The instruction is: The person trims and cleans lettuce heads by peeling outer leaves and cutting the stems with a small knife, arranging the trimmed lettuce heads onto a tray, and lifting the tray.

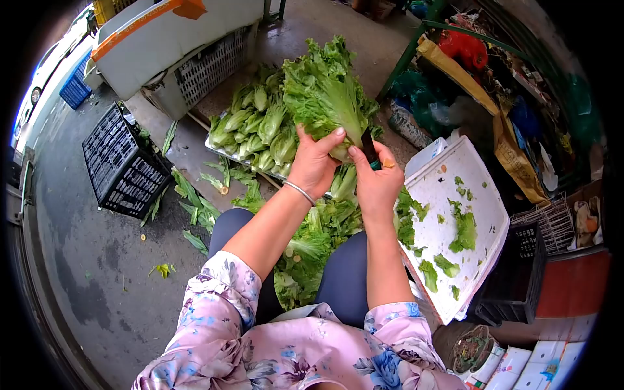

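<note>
My left hand [316,161] is closed round the lower part of a leafy green lettuce [325,97], whose leaves point away from me. In my right hand [378,188] is a knife [369,147] with a dark blade, held upright beside the stem end of the lettuce. My right thumb presses near that stem end, and the knife's handle is mostly hidden by my fingers. Behind my left hand lies a pile of trimmed lettuce heads [260,120] on a tray. Loose lettuce leaves [312,244] are heaped between my knees.
A white foam box lid [484,224] with leaf scraps lies at my right. A black crate [123,162] stands tilted on the left floor, near scattered leaves [195,201]. A large white bin [149,45] stands ahead left. Bags and rubbish [468,84] fill the right side.
</note>
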Tool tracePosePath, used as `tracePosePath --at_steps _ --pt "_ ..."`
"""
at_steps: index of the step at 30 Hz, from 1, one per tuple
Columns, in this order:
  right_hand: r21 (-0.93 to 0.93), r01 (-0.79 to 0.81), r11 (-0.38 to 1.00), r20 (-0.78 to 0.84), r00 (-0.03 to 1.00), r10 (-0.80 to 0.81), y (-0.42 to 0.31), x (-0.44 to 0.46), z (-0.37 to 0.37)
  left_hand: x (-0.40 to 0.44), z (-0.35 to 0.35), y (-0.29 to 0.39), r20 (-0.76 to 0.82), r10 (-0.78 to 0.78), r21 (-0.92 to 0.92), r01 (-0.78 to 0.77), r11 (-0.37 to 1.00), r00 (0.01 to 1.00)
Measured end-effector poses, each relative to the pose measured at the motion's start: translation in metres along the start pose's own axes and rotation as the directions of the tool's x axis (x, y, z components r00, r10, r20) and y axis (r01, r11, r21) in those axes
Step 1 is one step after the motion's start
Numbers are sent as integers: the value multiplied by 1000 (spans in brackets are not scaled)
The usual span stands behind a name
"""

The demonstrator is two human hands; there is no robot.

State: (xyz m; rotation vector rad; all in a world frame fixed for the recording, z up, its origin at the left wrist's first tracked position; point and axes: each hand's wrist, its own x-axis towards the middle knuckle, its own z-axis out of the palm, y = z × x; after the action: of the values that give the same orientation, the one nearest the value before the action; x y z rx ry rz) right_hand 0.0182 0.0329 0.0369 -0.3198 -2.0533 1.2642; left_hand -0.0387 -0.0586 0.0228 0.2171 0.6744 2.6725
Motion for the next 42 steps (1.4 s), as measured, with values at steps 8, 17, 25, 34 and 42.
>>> tracePosePath --at_steps 8,17,25,34,42 --pt "220 42 975 -36 999 -35 -2 -17 2 -3 3 10 137 62 28 -67 997 989" --pt "802 -154 577 122 988 94 12 -31 2 8 -9 12 17 -165 -310 162 937 986" --pt "630 -772 -81 583 402 706 41 -55 -31 10 -3 26 68 -151 -305 164 938 986" --pt "353 -389 851 340 901 271 -21 -31 -32 6 -6 18 120 -193 -122 208 971 974" --pt "-275 -108 955 557 792 250 -28 32 -51 -2 5 18 16 -184 213 177 961 983"
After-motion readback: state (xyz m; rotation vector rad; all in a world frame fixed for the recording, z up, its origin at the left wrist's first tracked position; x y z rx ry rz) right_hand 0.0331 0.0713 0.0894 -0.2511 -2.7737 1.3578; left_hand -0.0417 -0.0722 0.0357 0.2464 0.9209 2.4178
